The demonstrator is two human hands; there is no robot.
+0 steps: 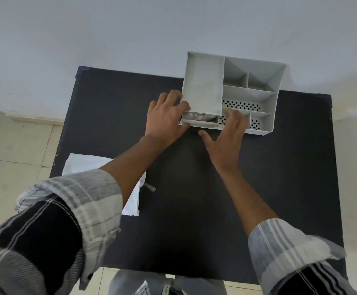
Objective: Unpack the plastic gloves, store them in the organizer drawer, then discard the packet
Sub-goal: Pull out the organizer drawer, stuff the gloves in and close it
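Note:
A grey organizer with several compartments stands at the far right of a black table. Its drawer sticks out a little at the front left, with shiny clear plastic gloves inside. My left hand holds the drawer's left end, with the index finger across its top and the thumb on its front. My right hand lies flat with straight fingers against the organizer's front, just right of the drawer. The white packet lies at the table's left edge, partly under my left forearm.
A small clear torn strip lies on the table beside the packet. The table's far edge meets a pale wall. Tiled floor shows to the left and right of the table.

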